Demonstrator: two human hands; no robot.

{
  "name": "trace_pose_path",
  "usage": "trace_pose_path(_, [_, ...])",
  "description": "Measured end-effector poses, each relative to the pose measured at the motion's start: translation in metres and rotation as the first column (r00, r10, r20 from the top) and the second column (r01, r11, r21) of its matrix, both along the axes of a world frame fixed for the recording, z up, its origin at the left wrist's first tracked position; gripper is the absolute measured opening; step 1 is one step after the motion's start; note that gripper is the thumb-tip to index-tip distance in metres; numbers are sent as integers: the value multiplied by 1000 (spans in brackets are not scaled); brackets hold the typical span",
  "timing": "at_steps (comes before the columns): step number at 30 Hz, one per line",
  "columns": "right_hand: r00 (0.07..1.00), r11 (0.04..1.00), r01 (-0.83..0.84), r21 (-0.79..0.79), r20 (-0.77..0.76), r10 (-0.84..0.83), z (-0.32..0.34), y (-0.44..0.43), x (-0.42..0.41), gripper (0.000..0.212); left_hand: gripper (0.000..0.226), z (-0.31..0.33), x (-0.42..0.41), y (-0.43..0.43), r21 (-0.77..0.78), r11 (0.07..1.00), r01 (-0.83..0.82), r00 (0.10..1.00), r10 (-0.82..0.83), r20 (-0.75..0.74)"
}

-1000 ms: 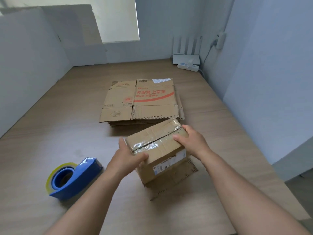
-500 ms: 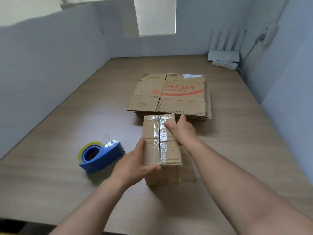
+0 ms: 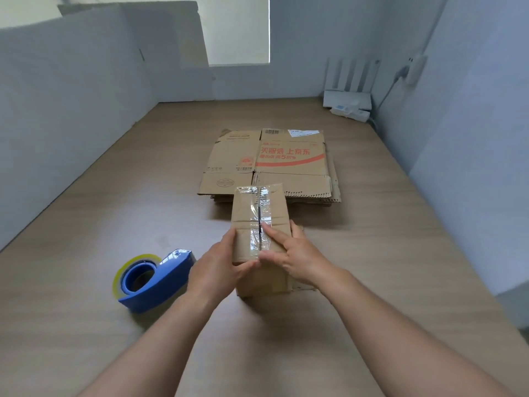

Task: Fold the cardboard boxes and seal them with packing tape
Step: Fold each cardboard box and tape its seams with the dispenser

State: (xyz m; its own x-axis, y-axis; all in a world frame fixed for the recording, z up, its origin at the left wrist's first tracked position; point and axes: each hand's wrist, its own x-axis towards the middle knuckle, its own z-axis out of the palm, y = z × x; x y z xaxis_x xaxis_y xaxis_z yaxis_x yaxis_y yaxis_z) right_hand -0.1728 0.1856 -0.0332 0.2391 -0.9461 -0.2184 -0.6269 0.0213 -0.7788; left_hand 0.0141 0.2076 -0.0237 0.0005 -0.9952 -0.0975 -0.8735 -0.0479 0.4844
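Both hands are on the box (image 3: 259, 213), which stands on the table (image 3: 372, 253) just in front of the stack of flat cardboard (image 3: 286, 164). Over the last second it has turned from skewed to square with that stack. The right hand (image 3: 297, 259) has slid from the seam's far end to the near end, fingers straight and together, pressing the tape strip (image 3: 261, 196). The left hand (image 3: 217, 267) grips the near left corner, thumb over the edge. This seam looks sealed. The tape dispenser (image 3: 154, 279) lies idle, nearer and left of the stack.
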Motion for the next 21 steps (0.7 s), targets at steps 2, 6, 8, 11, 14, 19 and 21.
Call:
trace_pose_path(2, [1000, 1000, -15, 8, 16, 15, 3, 1, -1, 68, 90, 0, 6, -4, 9, 999, 54, 999, -54, -1])
trace_pose_path(6, [994, 999, -51, 6, -95, 51, 5, 1, -3, 84, 94, 2, 27, -10, 136, 973, 187, 972, -163, -170])
trace_pose_path(8, [976, 997, -79, 13, -201, 80, 5, 1, -4, 90, 99, 4, 42, -9, 165, 968, 187, 962, -147, -230])
trace_pose_path(11, [968, 998, -61, -7, -244, 58, 4, -1, -3, 82, 88, -6, 67, -8, 90, 995, 46, 984, -30, -178])
trace_pose_path(14, [970, 998, -51, -24, -241, 44, 3, -1, -2, 79, 66, -23, 95, -10, 19, 989, -149, 984, 146, 107])
trace_pose_path(19, [980, 1000, -26, -14, -198, 23, 2, -1, -1, 77, 60, -44, 113, -9, 112, 964, -240, 924, 192, 332])
trace_pose_path(21, [979, 1000, -25, -7, -202, 23, 4, -1, -1, 77, 63, -47, 115, -13, 111, 944, -311, 924, 273, 266])
